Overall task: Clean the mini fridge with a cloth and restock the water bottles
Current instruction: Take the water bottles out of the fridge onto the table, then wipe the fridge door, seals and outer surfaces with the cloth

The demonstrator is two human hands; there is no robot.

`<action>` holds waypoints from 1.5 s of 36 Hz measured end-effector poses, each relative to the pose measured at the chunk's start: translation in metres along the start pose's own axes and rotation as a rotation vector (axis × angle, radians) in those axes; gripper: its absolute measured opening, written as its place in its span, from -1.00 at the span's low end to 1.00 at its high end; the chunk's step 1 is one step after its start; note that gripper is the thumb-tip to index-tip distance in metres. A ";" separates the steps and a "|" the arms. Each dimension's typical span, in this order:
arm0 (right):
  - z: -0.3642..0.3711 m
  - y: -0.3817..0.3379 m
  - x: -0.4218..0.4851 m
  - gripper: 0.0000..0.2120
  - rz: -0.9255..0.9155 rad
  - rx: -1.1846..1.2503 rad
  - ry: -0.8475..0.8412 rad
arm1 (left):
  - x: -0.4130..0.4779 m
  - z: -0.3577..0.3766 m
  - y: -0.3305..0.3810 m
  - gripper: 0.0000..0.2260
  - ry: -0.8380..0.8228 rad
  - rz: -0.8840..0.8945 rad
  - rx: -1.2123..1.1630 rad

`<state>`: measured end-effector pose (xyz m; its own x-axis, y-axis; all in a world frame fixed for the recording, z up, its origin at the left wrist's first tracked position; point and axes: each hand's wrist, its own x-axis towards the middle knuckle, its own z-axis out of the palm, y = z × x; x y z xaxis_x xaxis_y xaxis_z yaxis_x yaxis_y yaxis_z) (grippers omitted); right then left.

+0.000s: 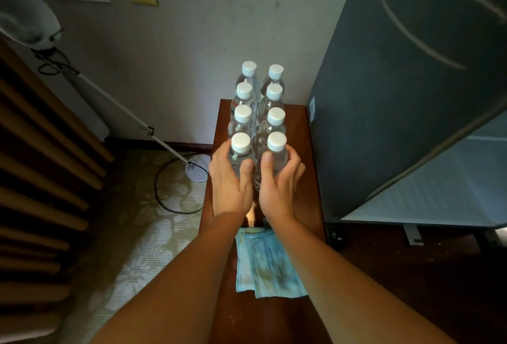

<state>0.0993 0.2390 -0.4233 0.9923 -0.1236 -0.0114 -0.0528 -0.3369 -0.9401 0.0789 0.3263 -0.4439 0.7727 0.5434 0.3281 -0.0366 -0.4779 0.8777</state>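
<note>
Gripping front two of eight bottles: left hand fingers curled round left one, right hand fingers curled round right one. Bottles upright, white caps, two rows of four on table by wall. Blue cloth flat on table between forearms. Fridge at right, pale interior showing.

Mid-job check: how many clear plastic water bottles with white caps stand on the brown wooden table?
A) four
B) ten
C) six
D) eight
D: the clear plastic water bottles stand in two rows of four on the brown wooden table, with the left hand and right hand gripping the nearest pair.
</note>
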 end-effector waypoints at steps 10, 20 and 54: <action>-0.052 -0.007 -0.015 -0.37 -0.004 -0.048 -0.085 | -0.031 -0.004 0.031 -0.28 0.026 -0.122 0.271; -0.113 -0.002 -0.041 -0.31 -0.136 -0.044 -0.169 | -0.093 0.002 0.074 -0.36 0.020 -0.204 0.365; -0.107 0.065 -0.067 -0.70 0.284 -0.192 -0.411 | -0.168 -0.009 0.037 -0.69 -0.058 -0.418 0.444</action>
<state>0.0178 0.1259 -0.4472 0.8959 0.1278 -0.4254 -0.3075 -0.5125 -0.8017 -0.0584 0.2237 -0.4638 0.6982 0.7146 -0.0434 0.5354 -0.4810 0.6942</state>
